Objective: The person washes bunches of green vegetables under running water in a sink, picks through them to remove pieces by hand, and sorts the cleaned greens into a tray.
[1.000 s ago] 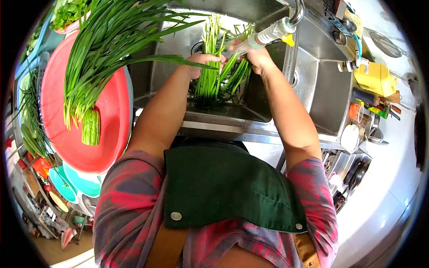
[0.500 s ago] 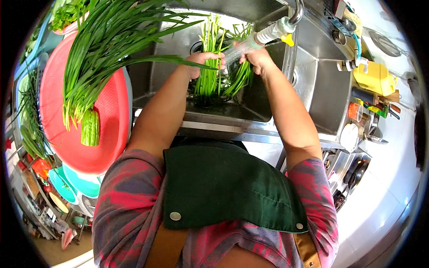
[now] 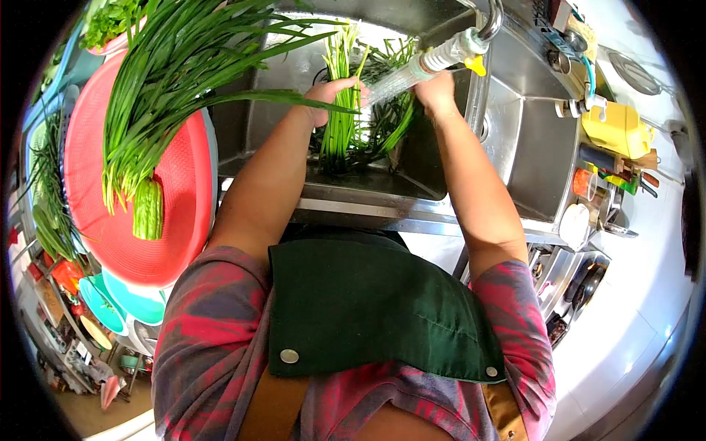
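Left fingers partly hidden behind green stems

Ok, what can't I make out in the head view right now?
All head view:
Right hand: fingers mostly hidden by the hand itself and the tap.
Left hand: fingers partly hidden behind the stalks.
Tap: upper end cut off by the top edge.

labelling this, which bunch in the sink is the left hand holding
The paler, straight-stemmed bunch, gripped by the left hand; the darker bunch beside it lies nearer the right hand.
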Action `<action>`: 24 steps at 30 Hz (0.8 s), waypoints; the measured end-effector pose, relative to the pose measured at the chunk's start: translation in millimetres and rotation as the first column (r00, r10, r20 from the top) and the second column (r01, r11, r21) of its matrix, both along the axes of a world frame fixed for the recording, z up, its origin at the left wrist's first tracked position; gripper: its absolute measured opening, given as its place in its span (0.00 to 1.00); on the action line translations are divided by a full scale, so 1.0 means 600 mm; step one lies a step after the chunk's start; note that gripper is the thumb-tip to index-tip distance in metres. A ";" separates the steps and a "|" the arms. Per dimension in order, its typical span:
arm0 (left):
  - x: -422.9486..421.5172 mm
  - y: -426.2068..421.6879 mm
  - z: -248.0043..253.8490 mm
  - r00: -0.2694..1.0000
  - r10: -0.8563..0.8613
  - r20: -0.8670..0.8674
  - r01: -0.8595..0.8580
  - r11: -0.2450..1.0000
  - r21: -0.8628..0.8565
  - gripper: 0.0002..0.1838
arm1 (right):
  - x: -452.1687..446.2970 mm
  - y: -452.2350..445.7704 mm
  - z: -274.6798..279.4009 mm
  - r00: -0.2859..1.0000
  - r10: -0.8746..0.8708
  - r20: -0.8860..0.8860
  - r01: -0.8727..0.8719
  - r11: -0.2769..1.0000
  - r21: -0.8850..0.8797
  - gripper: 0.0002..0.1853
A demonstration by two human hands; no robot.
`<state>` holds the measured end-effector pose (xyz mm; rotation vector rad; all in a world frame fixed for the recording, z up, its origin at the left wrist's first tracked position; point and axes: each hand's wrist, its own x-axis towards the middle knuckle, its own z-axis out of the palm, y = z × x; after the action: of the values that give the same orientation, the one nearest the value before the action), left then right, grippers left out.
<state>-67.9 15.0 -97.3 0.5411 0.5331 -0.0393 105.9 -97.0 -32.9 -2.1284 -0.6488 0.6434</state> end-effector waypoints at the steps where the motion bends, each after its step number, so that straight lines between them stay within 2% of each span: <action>1: -0.003 0.002 0.000 0.998 -0.024 -0.059 0.025 0.999 0.020 0.16 | 0.018 -0.004 -0.009 0.999 0.021 0.037 -0.021 1.000 0.015 0.08; 2: -0.003 0.004 0.000 0.992 -0.048 -0.118 0.053 0.998 0.040 0.14 | 0.033 -0.005 -0.020 0.996 0.039 0.075 -0.041 0.999 0.030 0.10; 3: -0.003 0.003 0.002 0.992 -0.049 -0.118 0.054 0.998 0.039 0.14 | 0.025 -0.002 0.003 0.996 0.082 -0.019 -0.084 0.990 -0.111 0.09; 4: -0.002 0.001 0.005 0.985 -0.036 -0.169 0.054 0.993 0.104 0.14 | 0.017 -0.001 0.007 0.975 0.223 0.018 -0.218 0.965 -0.147 0.06; 6: 0.002 -0.006 0.004 0.976 -0.026 -0.216 0.063 0.984 0.166 0.15 | -0.008 0.003 0.001 0.940 0.290 -0.179 -0.308 0.948 -0.081 0.04; 7: 0.001 -0.009 -0.001 0.988 0.033 -0.154 0.003 0.974 0.227 0.14 | -0.025 0.008 0.000 0.941 0.288 -0.178 -0.306 0.949 -0.082 0.04; 9: 0.003 -0.015 -0.002 0.994 0.110 -0.015 -0.098 0.930 0.355 0.12 | -0.061 0.014 0.002 0.877 0.166 -0.451 -0.118 0.984 0.132 0.07; 10: 0.002 -0.015 0.002 0.994 0.110 -0.017 -0.096 0.930 0.355 0.12 | -0.069 0.018 0.006 0.861 0.181 -0.475 -0.124 0.981 0.150 0.07; 12: -0.001 -0.013 0.013 0.999 0.027 -0.024 -0.014 0.906 0.423 0.12 | -0.066 0.023 -0.001 0.858 0.185 -0.479 -0.134 0.981 0.138 0.08; 16: 0.005 -0.024 0.021 0.997 0.050 0.053 -0.066 0.924 0.376 0.14 | -0.060 0.018 0.005 0.834 0.212 -0.510 -0.137 0.974 0.182 0.08; 19: 0.008 -0.025 0.006 0.994 0.071 0.087 -0.099 0.916 0.388 0.14 | -0.048 0.017 0.006 0.873 0.241 -0.425 -0.228 0.970 0.082 0.08; 20: 0.007 -0.022 0.002 0.993 0.075 0.087 -0.103 0.916 0.389 0.14 | -0.045 0.016 0.001 0.868 0.252 -0.428 -0.217 0.968 0.130 0.09; 22: 0.004 -0.019 0.004 0.996 0.059 0.069 -0.085 0.888 0.453 0.14 | -0.039 0.012 0.000 0.878 0.278 -0.389 -0.267 0.960 0.084 0.08; 23: 0.003 -0.016 0.004 0.998 0.027 0.048 -0.048 0.846 0.531 0.10 | -0.035 0.011 0.001 0.878 0.279 -0.388 -0.267 0.960 0.084 0.08; 24: 0.004 -0.014 0.009 0.998 0.027 0.048 -0.049 0.846 0.530 0.10 | -0.032 0.011 0.004 0.868 0.324 -0.377 -0.331 0.942 0.047 0.08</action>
<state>-65.6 6.4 -91.9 1.0749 0.5162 0.1635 86.4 -90.4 -30.5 -1.8451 -0.7906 1.2204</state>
